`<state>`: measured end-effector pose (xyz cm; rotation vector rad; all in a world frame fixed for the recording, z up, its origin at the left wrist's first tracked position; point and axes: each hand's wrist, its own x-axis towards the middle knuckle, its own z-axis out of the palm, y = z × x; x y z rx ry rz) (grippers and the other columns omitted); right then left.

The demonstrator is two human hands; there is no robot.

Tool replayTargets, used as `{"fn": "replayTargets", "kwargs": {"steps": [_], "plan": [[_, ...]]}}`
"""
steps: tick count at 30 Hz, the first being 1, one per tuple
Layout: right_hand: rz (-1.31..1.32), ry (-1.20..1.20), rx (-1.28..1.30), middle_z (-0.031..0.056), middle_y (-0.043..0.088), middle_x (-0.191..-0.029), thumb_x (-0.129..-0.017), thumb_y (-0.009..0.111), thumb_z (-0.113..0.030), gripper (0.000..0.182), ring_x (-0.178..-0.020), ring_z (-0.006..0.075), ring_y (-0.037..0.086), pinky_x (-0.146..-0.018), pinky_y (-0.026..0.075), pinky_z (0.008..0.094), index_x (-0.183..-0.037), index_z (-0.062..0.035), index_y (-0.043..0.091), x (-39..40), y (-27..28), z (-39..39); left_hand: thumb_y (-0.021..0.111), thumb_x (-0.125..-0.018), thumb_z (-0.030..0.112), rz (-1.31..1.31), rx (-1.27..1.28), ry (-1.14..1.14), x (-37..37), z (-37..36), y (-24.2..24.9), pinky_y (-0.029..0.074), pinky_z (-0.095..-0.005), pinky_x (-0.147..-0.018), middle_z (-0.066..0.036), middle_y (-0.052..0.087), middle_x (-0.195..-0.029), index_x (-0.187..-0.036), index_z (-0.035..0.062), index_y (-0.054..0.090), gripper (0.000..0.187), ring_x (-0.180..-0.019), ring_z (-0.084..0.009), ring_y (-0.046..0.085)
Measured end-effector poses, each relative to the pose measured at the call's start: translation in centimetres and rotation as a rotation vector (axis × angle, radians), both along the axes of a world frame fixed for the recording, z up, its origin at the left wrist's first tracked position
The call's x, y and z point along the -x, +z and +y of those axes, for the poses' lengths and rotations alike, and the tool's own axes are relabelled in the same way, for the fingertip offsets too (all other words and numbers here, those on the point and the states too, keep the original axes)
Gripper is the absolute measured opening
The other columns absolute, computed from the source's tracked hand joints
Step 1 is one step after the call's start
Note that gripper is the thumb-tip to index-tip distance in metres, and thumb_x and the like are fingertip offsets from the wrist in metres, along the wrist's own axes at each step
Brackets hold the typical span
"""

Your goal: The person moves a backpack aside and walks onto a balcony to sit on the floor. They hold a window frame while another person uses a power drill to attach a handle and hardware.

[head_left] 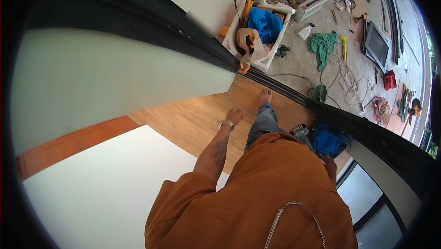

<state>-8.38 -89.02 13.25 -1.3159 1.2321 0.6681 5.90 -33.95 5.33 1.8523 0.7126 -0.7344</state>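
Note:
My left hand [234, 116], with a metal watch [227, 124] at its wrist, hangs over the wooden floor [193, 120], left of my bare foot [266, 96]. Its fingers are curled down and too small to read clearly. Low at my right side, my right hand [327, 159] is mostly hidden by the brown shirt [285, 171]. Beside it lies a blue bag [328, 139] on the floor. Whether the right hand touches anything cannot be made out.
A black door track [275, 88] crosses ahead. Beyond it are a white crate [271, 64] with a blue cloth [265, 25], a green cloth [323, 47], loose cables [349, 83] and a framed panel [377, 44]. A white board [110, 189] lies at the lower left.

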Motion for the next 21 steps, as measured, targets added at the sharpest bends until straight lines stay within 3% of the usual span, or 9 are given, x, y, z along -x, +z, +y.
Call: {"fn": "replayTargets", "kwargs": {"steps": [2,4,8,12,14,16,18,20,21], "plan": [[-0.08,0.041,0.075,0.0146,0.055,-0.124,-0.089,0.049,-0.04,0.054,-0.111,0.0292,0.054,-0.089,0.043,0.0462,-0.132,-0.0069,0.044,-2.8,1.8,1.2,0.052,-0.085,0.021,-0.094,0.042,0.089,-4.1,-0.5,2.2,0.051,-0.0334,-0.061,-0.014,0.064,-0.07,-0.072,0.0007,0.06,0.025,-0.063,-0.0214,0.063],[-0.073,0.051,0.108,0.0135,0.057,-0.121,-0.089,0.049,-0.04,0.054,-0.109,0.0281,0.055,-0.088,0.044,0.0451,-0.13,-0.0062,0.045,-5.1,3.8,2.7,0.051,-0.089,0.025,-0.235,0.237,0.233,-7.0,-0.9,4.4,0.05,-0.0284,-0.058,-0.008,0.067,-0.079,-0.093,0.002,0.061,0.026,-0.072,-0.0158,0.066],[-0.071,0.015,0.113,0.0125,0.057,-0.119,-0.089,0.049,-0.041,0.052,-0.107,0.0278,0.055,-0.086,0.044,0.0453,-0.129,-0.0072,0.047,-5.7,3.5,1.2,0.05,-0.089,0.025,-0.162,0.237,0.113,-6.7,-0.7,0.9,0.05,-0.0291,-0.053,-0.008,0.067,-0.079,-0.095,0.0004,0.06,0.027,-0.069,-0.0163,0.066],[-0.036,-0.036,0.068,0.0115,0.057,-0.118,-0.089,0.048,-0.041,0.051,-0.106,0.0273,0.055,-0.085,0.045,0.0453,-0.129,-0.0091,0.047,-3.9,0.1,-0.6,0.055,-0.085,0.018,0.139,0.051,-0.24,-3.5,1.1,-1.5,0.05,-0.0312,-0.048,-0.012,0.066,-0.08,-0.078,0.0002,0.065,0.021,-0.063,-0.0186,0.065],[-0.014,-0.098,0.091,0.0111,0.057,-0.119,-0.089,0.048,-0.041,0.049,-0.105,0.0276,0.055,-0.084,0.045,0.0451,-0.128,-0.0104,0.049,-4.6,1.1,1.3,0.059,-0.082,0.016,0.078,0.053,-0.281,-1.4,1.9,-2.5,0.052,-0.0322,-0.049,-0.013,0.064,-0.079,-0.071,0.0005,0.065,0.02,-0.062,-0.0194,0.065],[-0.013,-0.066,0.054,0.0102,0.057,-0.119,-0.089,0.049,-0.041,0.048,-0.105,0.0269,0.055,-0.084,0.045,0.045,-0.126,-0.0117,0.052,-3.7,0.1,1.7,0.061,-0.081,0.016,-0.056,-0.168,-0.956,-1.4,3.4,-1.8,0.053,-0.0332,-0.049,-0.014,0.062,-0.078,-0.076,0.0003,0.065,0.017,-0.064,-0.0192,0.066],[-0.027,-0.099,0.01,0.0087,0.058,-0.117,-0.088,0.05,-0.04,0.045,-0.103,0.0255,0.056,-0.083,0.044,0.045,-0.124,-0.012,0.054,-4.1,-0.3,3.0,0.053,-0.082,0.018,0.142,-0.09,-0.695,-0.9,4.6,-2.4,0.05,-0.033,-0.053,-0.012,0.065,-0.068,-0.078,-0.0001,0.064,0.022,-0.061,-0.0198,0.065],[0.019,-0.135,-0.004,0.0084,0.058,-0.115,-0.088,0.05,-0.037,0.043,-0.102,0.0246,0.057,-0.083,0.044,0.0462,-0.121,-0.0101,0.055,-3.3,-1.9,3.7,0.051,-0.086,0.025,0.352,0.001,-0.17,-2.8,4.7,-0.3,0.05,-0.0334,-0.054,-0.012,0.067,-0.073,-0.085,-0.0013,0.065,0.03,-0.065,-0.02,0.066],[0.015,-0.175,0.011,0.0084,0.058,-0.115,-0.088,0.05,-0.037,0.043,-0.102,0.0246,0.057,-0.083,0.044,0.0462,-0.121,-0.0101,0.055,-3.1,-2.4,3.7,0.049,-0.087,0.027,0.358,-0.029,-0.147,-3.8,4.5,0.3,0.05,-0.0338,-0.054,-0.013,0.068,-0.076,-0.087,-0.0021,0.065,0.032,-0.066,-0.0203,0.066]]}}
